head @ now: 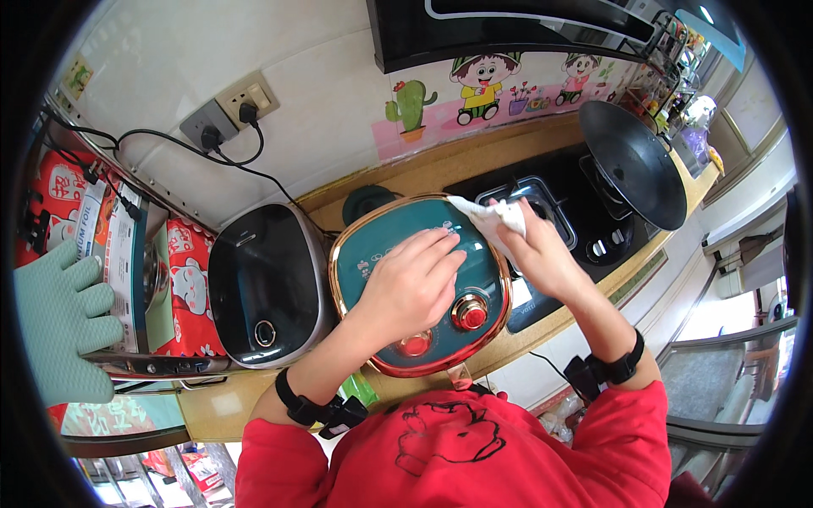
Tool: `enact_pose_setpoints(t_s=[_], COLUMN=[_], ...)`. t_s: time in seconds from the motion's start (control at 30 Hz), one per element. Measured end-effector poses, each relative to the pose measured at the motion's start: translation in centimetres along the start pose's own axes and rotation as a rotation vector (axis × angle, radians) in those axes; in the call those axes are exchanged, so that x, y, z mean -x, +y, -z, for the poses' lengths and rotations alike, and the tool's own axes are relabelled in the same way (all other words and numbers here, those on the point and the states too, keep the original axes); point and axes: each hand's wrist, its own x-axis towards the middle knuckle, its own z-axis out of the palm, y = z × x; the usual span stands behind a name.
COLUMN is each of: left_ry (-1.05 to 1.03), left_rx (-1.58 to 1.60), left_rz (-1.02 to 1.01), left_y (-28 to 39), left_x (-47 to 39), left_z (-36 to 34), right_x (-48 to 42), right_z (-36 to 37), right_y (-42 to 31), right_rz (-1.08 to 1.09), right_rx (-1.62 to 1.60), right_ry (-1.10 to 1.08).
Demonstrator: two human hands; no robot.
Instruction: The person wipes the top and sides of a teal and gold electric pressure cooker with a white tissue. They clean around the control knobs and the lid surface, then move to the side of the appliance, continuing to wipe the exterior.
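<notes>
A dark green air fryer (362, 251) with a shiny copper-coloured rim stands on the counter directly before me. My left hand (409, 282) lies palm down on its top, holding nothing, its fingers slightly bent and partly covering printed markings. Two red-and-copper knobs sit near the front, the right knob (470, 312) in full view and the left knob (416, 343) partly behind my wrist. My right hand (530, 238) grips a crumpled white cloth or tissue (486, 216) at the fryer's far right edge. One end of it reaches over the rim.
Left of the fryer stands a black rice cooker (267, 286). Beyond it a green silicone oven mitt (63, 324) hangs by a shelf with boxes. To the right are a black gas hob (591, 219) and a tilted wok (629, 162). Cords run from a wall socket (246, 100). A range hood (508, 32) overhangs the hob.
</notes>
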Motion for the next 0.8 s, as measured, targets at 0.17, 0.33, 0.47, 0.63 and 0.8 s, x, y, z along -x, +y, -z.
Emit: enact_pose_setpoints(t_s=[0.17, 0.33, 0.47, 0.63, 0.8], left_ry=[0.009, -0.02, -0.033, -0.039, -0.04], left_rx=[0.019, 0.002, -0.005, -0.01, -0.016], left_rz=[0.003, 0.023, 0.02, 0.02, 0.007], left_y=[-0.2, 0.1, 0.1, 0.3, 0.2], left_x=[-0.2, -0.3, -0.4, -0.4, -0.3], left_z=[-0.1, 0.2, 0.2, 0.2, 0.0], right_x=[3.3, 6.7, 7.4, 4.3, -1.9], right_z=[0.3, 0.1, -0.6, -0.5, 0.1], right_y=[0.3, 0.2, 0.7, 0.9, 1.1], right_rz=[-0.016, -0.053, 0.019, 0.068, -0.076], right_rx=[0.008, -0.026, -0.045, -0.024, -0.125], right_ry=[-0.021, -0.053, 0.017, 0.032, -0.066])
